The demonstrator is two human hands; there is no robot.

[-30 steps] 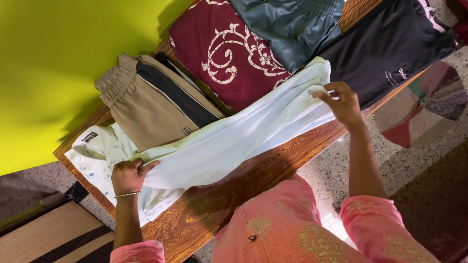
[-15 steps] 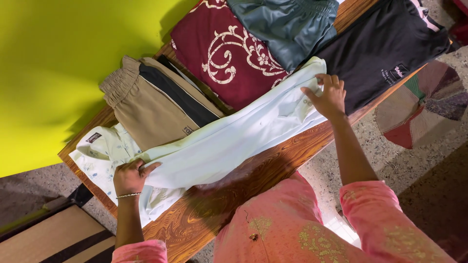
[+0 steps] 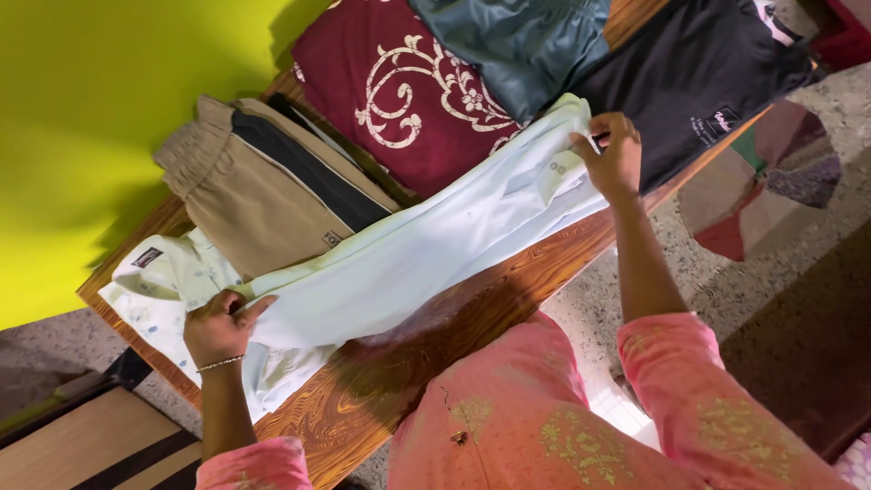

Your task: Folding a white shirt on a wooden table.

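Note:
A pale mint garment (image 3: 426,249) lies stretched diagonally across a wooden table (image 3: 508,290). My left hand (image 3: 216,325) grips its lower left end, over a white patterned shirt (image 3: 159,277). My right hand (image 3: 612,154) pinches the upper right end of the mint garment, beside a folded black garment (image 3: 689,73). Both arms wear pink sleeves.
Folded clothes line the table's far side: tan trousers with a dark stripe (image 3: 263,195), a maroon cloth with a cream scroll pattern (image 3: 399,91), a grey-green garment (image 3: 517,41). A yellow-green wall (image 3: 91,118) stands behind. A patchwork mat (image 3: 771,172) lies on the speckled floor at right.
My right hand has slid up and left along the garment's far end and now pinches its edge. My left hand keeps its grip.

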